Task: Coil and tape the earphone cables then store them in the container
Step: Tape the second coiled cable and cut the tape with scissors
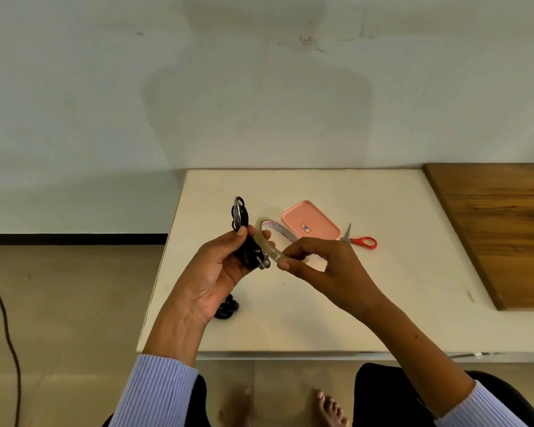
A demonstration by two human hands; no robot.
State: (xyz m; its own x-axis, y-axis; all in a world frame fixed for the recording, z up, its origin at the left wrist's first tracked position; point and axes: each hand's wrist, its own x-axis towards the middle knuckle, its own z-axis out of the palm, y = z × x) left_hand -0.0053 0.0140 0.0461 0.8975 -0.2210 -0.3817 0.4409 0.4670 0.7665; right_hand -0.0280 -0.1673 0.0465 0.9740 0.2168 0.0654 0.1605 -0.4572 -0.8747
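Head view, looking down over a pale table (367, 303). The left hand (216, 272) is raised above the table, its grip closed around a coiled black earphone cable (240, 220); the upper loops of the coil stand above the thumb, and small metal-coloured parts of the earphones show just below the fingers. The right hand (321, 266) pinches a roll of clear tape (270, 241) between thumb and fingertips, its grip closed on the lower rim of the roll, which is held tilted and just beside the cable. A second black cable bundle (227, 309) lies on the table near the left wrist, partly hidden by that hand. Behind the hands, a pink container (310, 224) with a small label rests on the table, its lid on. Scissors (359, 240) with red handles lie just to its right. A dark wooden board (500, 229) adjoins the table's right side. A black cord (3, 318) runs across the floor at left.
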